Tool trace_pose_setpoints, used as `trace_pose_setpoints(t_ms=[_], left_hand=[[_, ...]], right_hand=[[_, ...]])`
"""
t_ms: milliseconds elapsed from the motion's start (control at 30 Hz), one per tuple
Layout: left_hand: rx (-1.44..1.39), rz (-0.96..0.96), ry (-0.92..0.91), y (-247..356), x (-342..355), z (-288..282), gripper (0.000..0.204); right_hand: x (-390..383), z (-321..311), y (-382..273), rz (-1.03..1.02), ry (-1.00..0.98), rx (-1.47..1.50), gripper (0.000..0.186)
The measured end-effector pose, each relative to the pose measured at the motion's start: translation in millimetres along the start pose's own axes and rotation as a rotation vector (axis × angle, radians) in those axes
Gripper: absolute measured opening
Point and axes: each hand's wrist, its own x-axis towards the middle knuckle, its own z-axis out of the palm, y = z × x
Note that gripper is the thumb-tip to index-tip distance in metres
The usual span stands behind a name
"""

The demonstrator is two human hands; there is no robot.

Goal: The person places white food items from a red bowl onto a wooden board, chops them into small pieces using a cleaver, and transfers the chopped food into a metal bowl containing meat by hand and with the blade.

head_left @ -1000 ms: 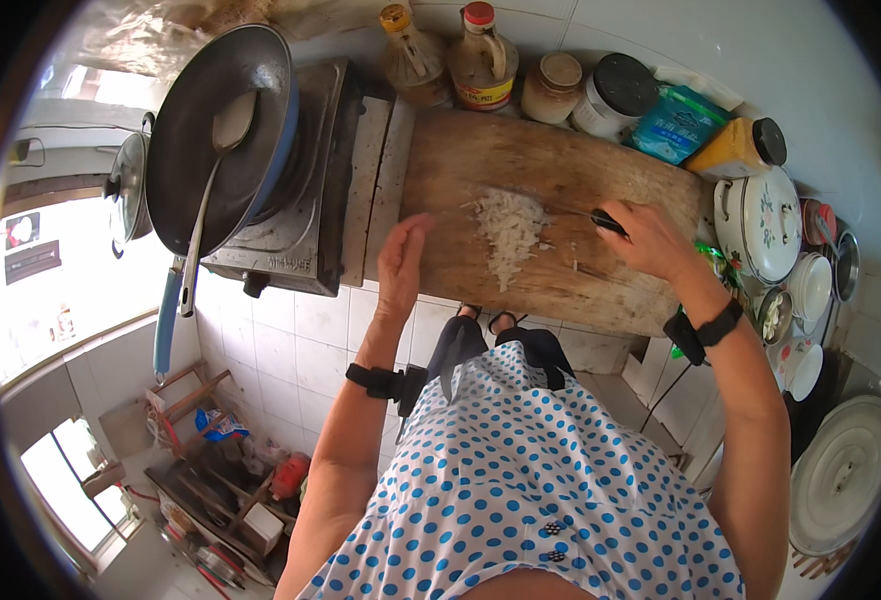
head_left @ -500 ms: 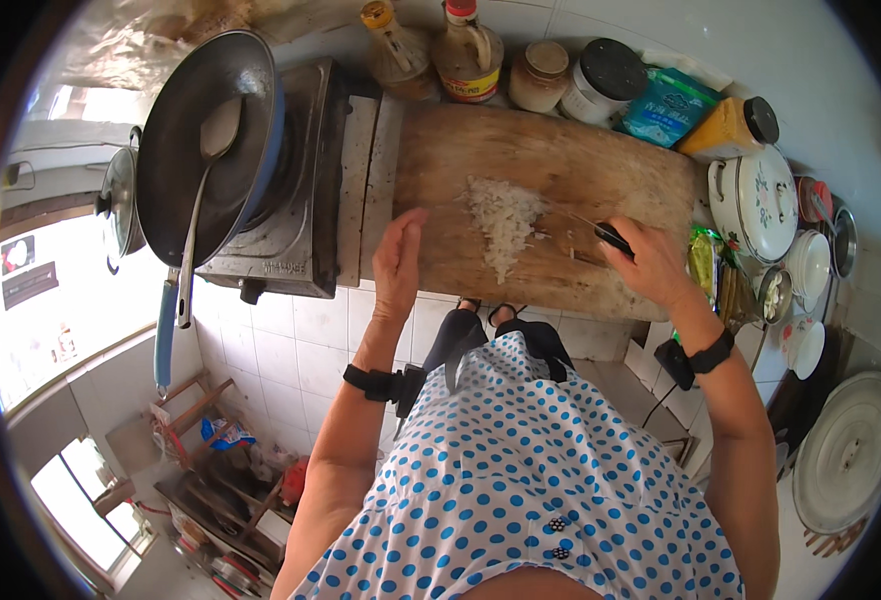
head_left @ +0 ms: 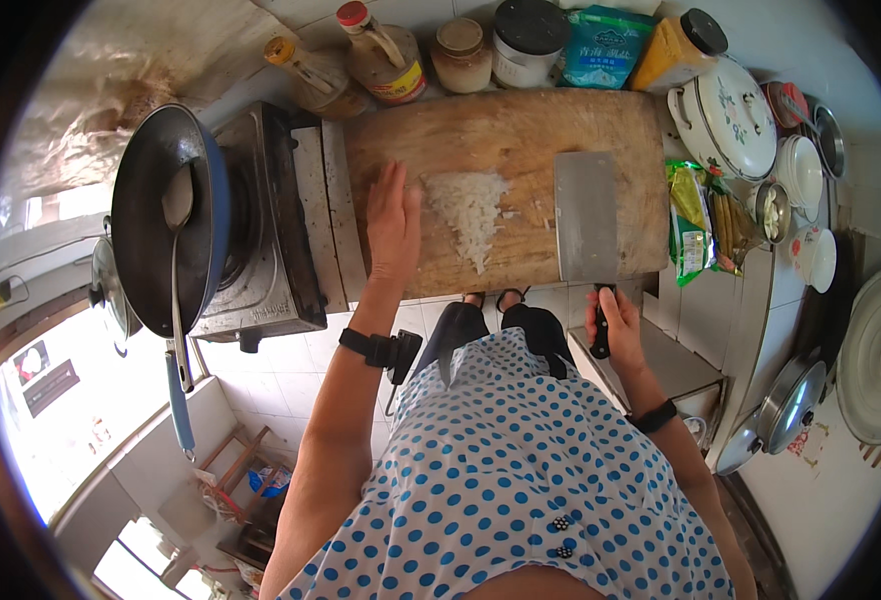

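My right hand is closed round the black handle of a cleaver. Its wide grey blade shows its broad side over the right part of a wooden cutting board; whether it touches the wood I cannot tell. A heap of finely chopped white vegetable lies left of the blade. To the left of that heap, my left hand is at the board with its fingers stretched out, holding nothing.
Left of the board stands a gas stove with a wok and a metal spatula inside it. Along the back are bottles, jars and a teal bag. A lidded white pot and green packets sit right.
The cleaver has turned from edge-on to broadside, its handle now nearer me. My right hand has come down toward my body. The view has shifted, and my left hand's fingers reach farther forward.
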Motion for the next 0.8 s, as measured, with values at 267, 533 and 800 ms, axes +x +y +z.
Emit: trace_pose_setpoints(t_ms=[267,533,800], left_hand=[[0.123,0.187,-0.097,0,18,21,0.05],[0.023,0.347,-0.2,20,23,26,0.045],[-0.091,0.392,-0.23,23,20,31,0.044]], right_hand=[[18,32,1,-0.059,-0.086,-0.116,0.036],[9,73,3,-0.05,-0.099,-0.254,0.035],[9,88,15,-0.055,-0.062,-0.23,0.035]])
